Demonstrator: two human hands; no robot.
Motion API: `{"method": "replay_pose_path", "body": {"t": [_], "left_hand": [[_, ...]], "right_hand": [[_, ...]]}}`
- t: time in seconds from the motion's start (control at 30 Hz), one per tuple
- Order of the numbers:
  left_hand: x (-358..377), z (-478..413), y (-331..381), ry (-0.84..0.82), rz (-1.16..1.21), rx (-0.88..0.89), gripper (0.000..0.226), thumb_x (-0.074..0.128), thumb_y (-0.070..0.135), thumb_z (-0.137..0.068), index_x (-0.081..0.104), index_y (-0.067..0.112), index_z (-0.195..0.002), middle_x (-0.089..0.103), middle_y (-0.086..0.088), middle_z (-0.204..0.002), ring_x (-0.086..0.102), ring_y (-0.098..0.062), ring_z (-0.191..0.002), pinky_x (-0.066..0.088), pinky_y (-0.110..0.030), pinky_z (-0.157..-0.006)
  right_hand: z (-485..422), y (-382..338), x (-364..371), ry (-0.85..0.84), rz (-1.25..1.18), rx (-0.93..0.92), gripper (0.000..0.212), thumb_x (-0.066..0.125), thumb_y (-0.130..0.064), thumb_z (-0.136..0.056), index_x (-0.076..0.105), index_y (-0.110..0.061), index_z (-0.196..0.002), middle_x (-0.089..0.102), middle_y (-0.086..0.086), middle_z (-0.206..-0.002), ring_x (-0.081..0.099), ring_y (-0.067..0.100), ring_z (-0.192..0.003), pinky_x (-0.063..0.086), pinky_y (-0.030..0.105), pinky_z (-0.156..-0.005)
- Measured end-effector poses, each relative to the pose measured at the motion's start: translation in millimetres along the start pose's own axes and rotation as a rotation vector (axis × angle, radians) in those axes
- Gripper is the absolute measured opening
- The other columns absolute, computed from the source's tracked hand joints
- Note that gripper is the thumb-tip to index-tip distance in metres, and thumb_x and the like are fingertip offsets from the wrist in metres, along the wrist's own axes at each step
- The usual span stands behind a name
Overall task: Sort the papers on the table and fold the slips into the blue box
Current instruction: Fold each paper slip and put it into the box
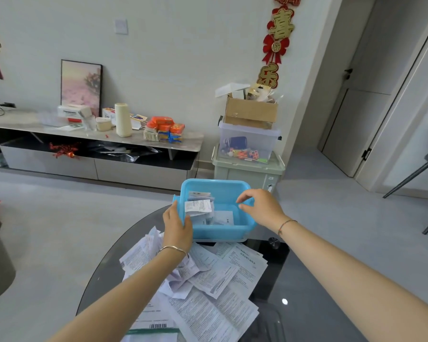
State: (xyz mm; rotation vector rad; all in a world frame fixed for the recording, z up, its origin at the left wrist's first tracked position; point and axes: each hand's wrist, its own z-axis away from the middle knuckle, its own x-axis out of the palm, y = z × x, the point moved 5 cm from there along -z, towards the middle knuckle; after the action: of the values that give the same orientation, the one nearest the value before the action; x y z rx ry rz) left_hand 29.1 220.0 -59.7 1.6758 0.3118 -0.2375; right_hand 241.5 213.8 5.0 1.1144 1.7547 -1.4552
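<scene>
Head view, left hand (177, 225) gripping blue box (223, 230)

Papers (208, 304) run off the bottom edge; print too small to read. Left hand (177, 225) covers box (223, 188) corner; right hand (260, 208) grip unclear.

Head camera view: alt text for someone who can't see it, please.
A left hand grips the left wall of a blue box on a glass table; the right hand is at its right rim. Slips lie inside, printed papers heaped in front.
</scene>
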Motion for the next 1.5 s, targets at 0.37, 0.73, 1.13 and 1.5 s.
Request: {"method": "replay_pose_path", "body": {"t": [0.37, 0.73, 1.13, 1.5], "left_hand": [[11, -36, -9, 0.054, -0.013, -0.043, 0.053, 0.047, 0.03, -0.098, 0.033, 0.005, -0.143, 0.034, -0.019, -0.145, 0.035, -0.032, -0.133, 0.031, -0.045, -0.111], [88, 81, 3, -0.62, -0.824, 0.547, 0.06, 0.036, 0.045, -0.1, 0.016, 0.022, -0.152, 0.016, 0.003, -0.159, 0.016, -0.015, -0.144, 0.011, -0.031, -0.119], [93, 84, -31, -0.616, -0.621, 0.26, 0.08, 0.034, 0.055, -0.096, -0.011, 0.019, -0.152, -0.009, 0.004, -0.16, -0.006, -0.015, -0.147, 0.004, -0.034, -0.12], [85, 80, 26, -0.527, -0.112, 0.184, 0.057, 0.057, 0.045, -0.088, 0.041, 0.024, -0.139, 0.057, 0.006, -0.129, 0.051, -0.015, -0.123, 0.041, -0.033, -0.106]], "right_hand": [[64, 45, 6, 0.189, -0.368, 0.163, 0.007, 0.07, -0.013, -0.084, 0.064, -0.016, -0.087, 0.064, -0.006, -0.089, 0.045, 0.004, -0.064, 0.039, 0.007, -0.062], [111, 89, 50, -0.086, -0.523, 0.748, 0.023, 0.067, -0.012, -0.084, 0.048, -0.004, -0.095, 0.066, 0.013, -0.08, 0.063, 0.017, -0.053, 0.05, 0.024, -0.045], [127, 68, 52, -0.032, -0.747, 0.631, 0.01, 0.067, -0.014, -0.088, 0.07, -0.006, -0.093, 0.069, 0.004, -0.078, 0.065, 0.012, -0.066, 0.052, 0.018, -0.058], [149, 82, -20, 0.143, -0.838, 0.445, 0.009, 0.06, -0.01, -0.092, 0.067, -0.004, -0.089, 0.072, 0.008, -0.085, 0.068, 0.012, -0.068, 0.055, 0.021, -0.065]]}}
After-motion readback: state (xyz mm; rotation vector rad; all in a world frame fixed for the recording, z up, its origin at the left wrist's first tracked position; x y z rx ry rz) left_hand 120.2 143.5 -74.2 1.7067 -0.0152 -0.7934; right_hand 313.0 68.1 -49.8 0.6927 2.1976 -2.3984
